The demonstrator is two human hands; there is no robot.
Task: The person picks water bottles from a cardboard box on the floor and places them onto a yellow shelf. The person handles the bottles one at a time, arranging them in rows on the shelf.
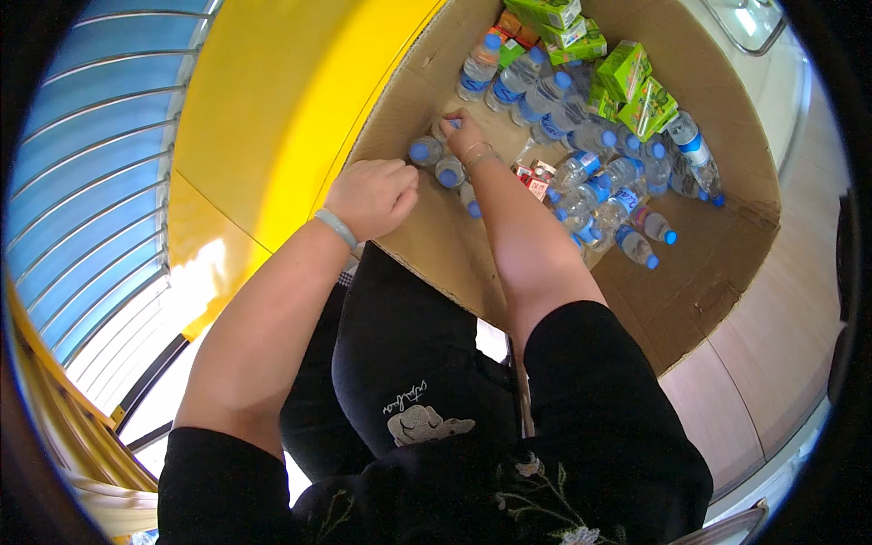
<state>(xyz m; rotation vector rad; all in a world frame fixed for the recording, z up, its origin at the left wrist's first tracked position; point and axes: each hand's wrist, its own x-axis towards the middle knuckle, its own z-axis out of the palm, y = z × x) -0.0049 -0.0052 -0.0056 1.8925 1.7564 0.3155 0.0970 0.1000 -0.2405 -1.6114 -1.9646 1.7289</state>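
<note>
A large cardboard box [427,263] stands open in front of me. My left hand [374,195] is closed at its near left corner, fingers curled over the rim; the fingertips are hidden. Deep inside the box, my right hand [465,134] pinches the cap end of an upright water bottle [442,130] by the left wall. Right beside that bottle stand more clear bottles with blue caps, one [424,151] to its left and another [449,172] nearer me. My right forearm covers part of the box's middle.
Several water bottles [622,204] lie piled at the box's right. Green cartons [625,71] are stacked along the far side, and small red-and-white packs [536,179] sit mid-box. A yellow panel [272,100] rises at the left, beside metal bars [109,113]. Pale flooring [718,400] extends rightward.
</note>
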